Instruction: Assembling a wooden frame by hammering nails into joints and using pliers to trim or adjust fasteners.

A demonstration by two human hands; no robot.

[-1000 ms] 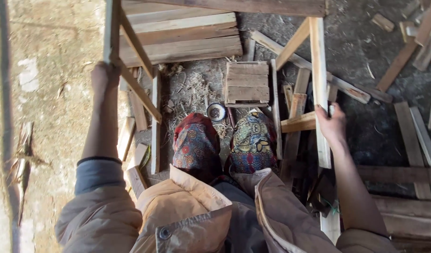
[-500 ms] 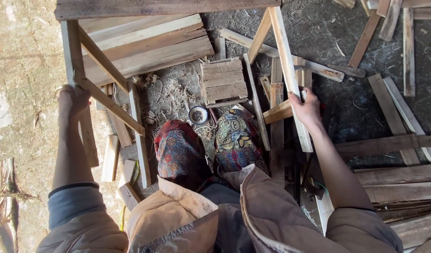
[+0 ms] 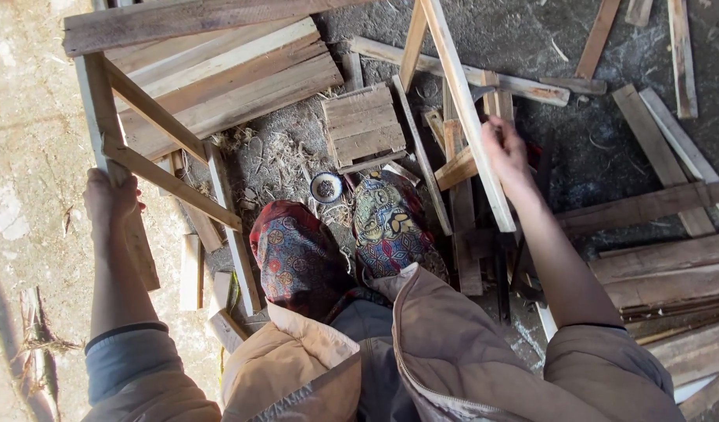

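I look straight down at a rough wooden frame (image 3: 195,16) of planks and legs held in front of me. My left hand (image 3: 109,199) grips its left leg (image 3: 97,101), just below a diagonal brace (image 3: 172,184). My right hand (image 3: 506,152) is wrapped around the right leg (image 3: 469,117), beside a short cross piece (image 3: 457,168). My knees in patterned red and blue cloth (image 3: 297,254) sit between the two legs, above my tan jacket (image 3: 422,359).
A small slatted wooden square (image 3: 363,129) and a small round tin (image 3: 326,187) lie on the ground near my knees. Loose planks (image 3: 649,211) and offcuts lie scattered on the dark ground to the right. Shavings (image 3: 273,156) cover the middle; pale ground lies left.
The view has shifted, so the frame and ground sit further left and lower. Both hands stay gripped on the frame's legs; the right hand sits slightly higher on its leg.
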